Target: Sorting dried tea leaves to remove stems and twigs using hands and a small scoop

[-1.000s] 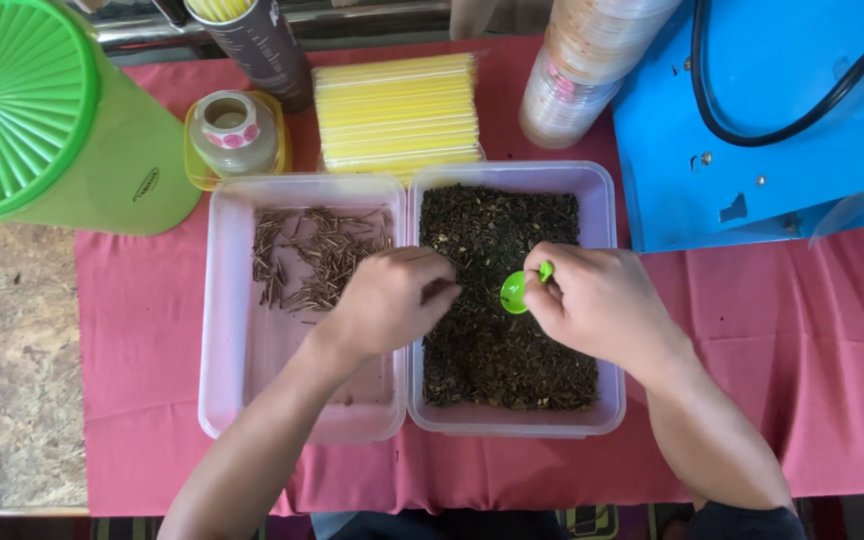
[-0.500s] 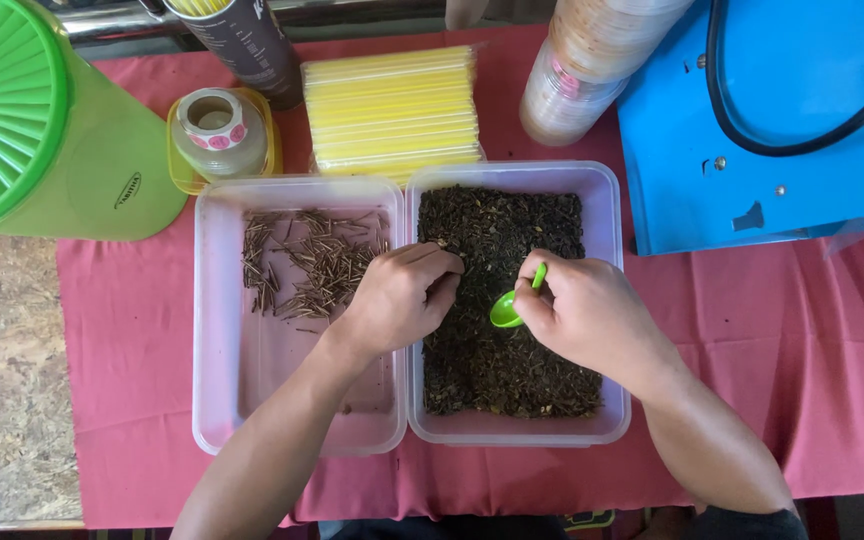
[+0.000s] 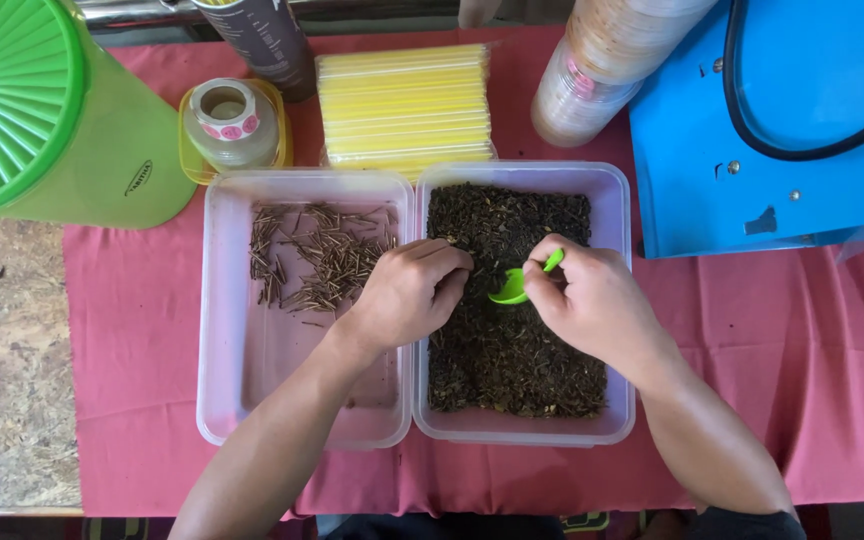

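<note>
Since the earlier frames the green spoon (image 3: 514, 287) has tipped lower toward the dark dried leaves (image 3: 512, 340), and the left hand (image 3: 407, 292) has slid over the divider. Right hand (image 3: 592, 300): grip pinched on the spoon handle. Left hand: fingers curled, pressed together at the leaves; whether they hold anything can't be told. Spoon sits over the right tub (image 3: 620, 300), beside the twig tub (image 3: 222, 330). Best kept level and low, scooping shallow, leaves steadied by the left fingers.
</note>
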